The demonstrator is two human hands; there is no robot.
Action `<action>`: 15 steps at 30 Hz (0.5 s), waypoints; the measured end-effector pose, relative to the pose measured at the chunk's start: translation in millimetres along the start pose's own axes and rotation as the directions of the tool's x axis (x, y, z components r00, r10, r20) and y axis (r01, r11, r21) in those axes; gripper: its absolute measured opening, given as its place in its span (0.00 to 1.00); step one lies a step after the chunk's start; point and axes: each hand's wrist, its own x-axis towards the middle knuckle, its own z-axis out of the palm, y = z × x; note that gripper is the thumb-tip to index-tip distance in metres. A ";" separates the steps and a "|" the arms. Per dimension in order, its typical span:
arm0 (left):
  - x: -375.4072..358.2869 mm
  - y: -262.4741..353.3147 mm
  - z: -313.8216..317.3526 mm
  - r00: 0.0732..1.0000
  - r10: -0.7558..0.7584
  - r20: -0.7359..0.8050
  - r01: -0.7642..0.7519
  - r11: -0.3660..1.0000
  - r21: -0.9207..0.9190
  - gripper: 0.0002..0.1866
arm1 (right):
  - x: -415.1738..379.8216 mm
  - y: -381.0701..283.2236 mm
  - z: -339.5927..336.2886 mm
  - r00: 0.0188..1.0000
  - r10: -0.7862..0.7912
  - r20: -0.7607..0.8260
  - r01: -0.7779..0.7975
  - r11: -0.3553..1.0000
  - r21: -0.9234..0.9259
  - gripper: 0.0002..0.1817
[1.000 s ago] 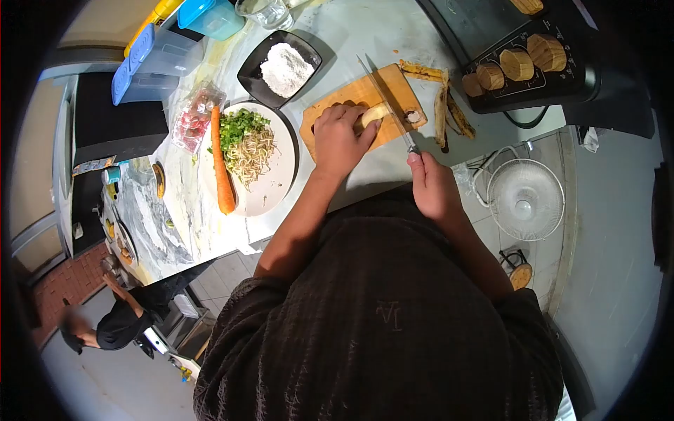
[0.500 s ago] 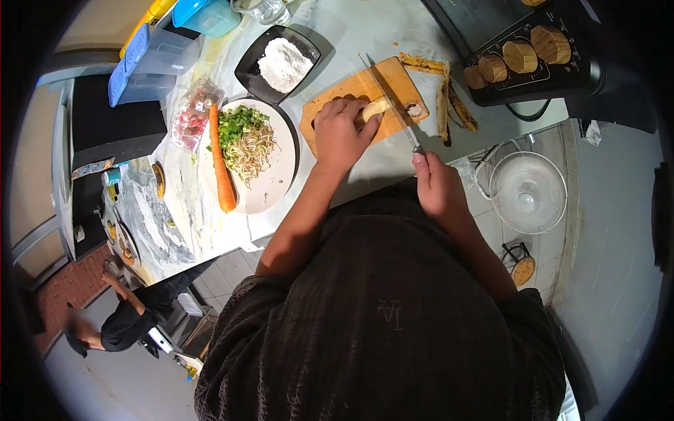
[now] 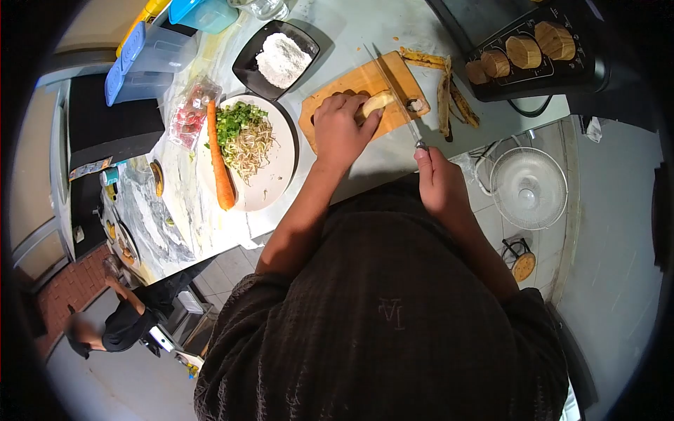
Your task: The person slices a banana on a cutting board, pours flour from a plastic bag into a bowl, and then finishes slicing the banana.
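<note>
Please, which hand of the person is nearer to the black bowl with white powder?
Left. The left hand, holding pale food on the cutting board, is below and right of the bowl in the view; the right hand, gripping the knife, is lower and farther right.

Carrot [image 3: 220, 160] on plate [image 3: 275, 175]; plate left of board [image 3: 357, 81].

Left hand [image 3: 340, 132] palm-down, right hand [image 3: 444, 185] seemingly clenched
</note>
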 end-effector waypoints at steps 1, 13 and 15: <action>0.4 0.4 -0.1 1.000 -0.004 0.005 0.004 1.000 0.004 0.16 | 0.3 -0.5 -1.0 1.000 0.006 0.021 -0.006 1.000 0.007 0.14; 1.0 1.7 -1.3 1.000 -0.006 0.012 0.006 1.000 0.002 0.16 | 0.0 4.7 0.2 0.998 -0.041 0.041 0.041 0.999 0.018 0.15; 0.9 0.7 -0.3 1.000 0.000 0.006 0.000 1.000 0.001 0.16 | 0.0 5.9 1.2 0.998 -0.048 0.041 0.047 0.999 0.022 0.15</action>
